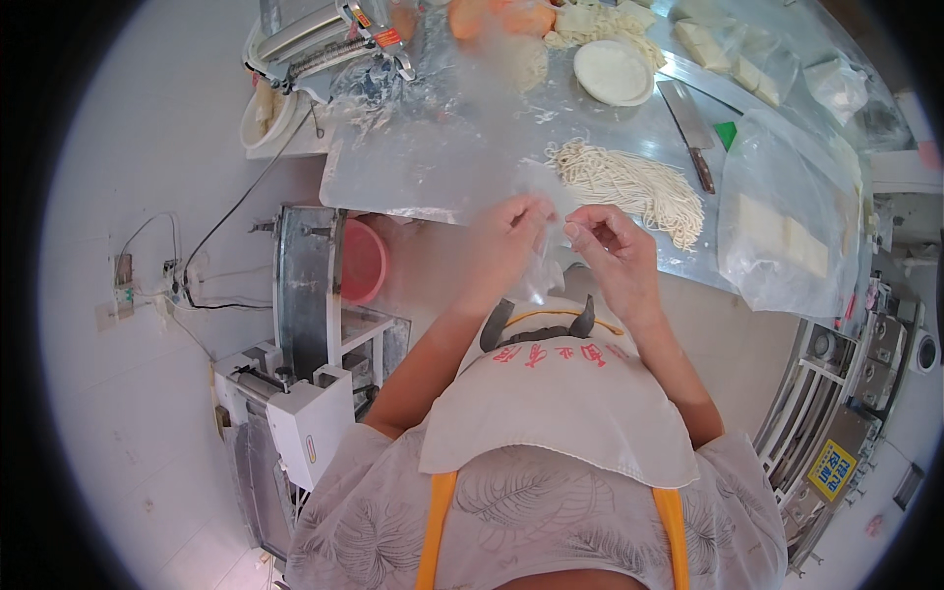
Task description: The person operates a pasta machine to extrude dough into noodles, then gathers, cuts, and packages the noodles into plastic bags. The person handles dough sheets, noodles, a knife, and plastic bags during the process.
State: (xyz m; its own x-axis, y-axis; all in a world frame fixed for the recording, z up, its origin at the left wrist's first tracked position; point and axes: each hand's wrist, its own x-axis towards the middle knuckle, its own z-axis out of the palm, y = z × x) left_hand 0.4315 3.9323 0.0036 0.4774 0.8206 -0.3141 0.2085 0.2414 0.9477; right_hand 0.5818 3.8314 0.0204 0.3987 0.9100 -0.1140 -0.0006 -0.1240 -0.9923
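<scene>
In front of my apron, a clear plastic bag (540,273) hangs thin and crumpled near the table's front edge. My left hand (513,232) is closed on its upper part, partly blurred by a hazy smear in the picture. The thumb and fingers of my right hand (619,250) are pinched together at the bag's right edge. Just beyond both hands, a heap of fresh noodles (629,184) lies on the metal table (413,167).
A cleaver (687,128) lies right of the noodles, beside a large clear bag with pale blocks (787,231). Farther back are a round white bowl (614,74) and a roller machine (320,44). A red basin (363,261) stands below the table at left.
</scene>
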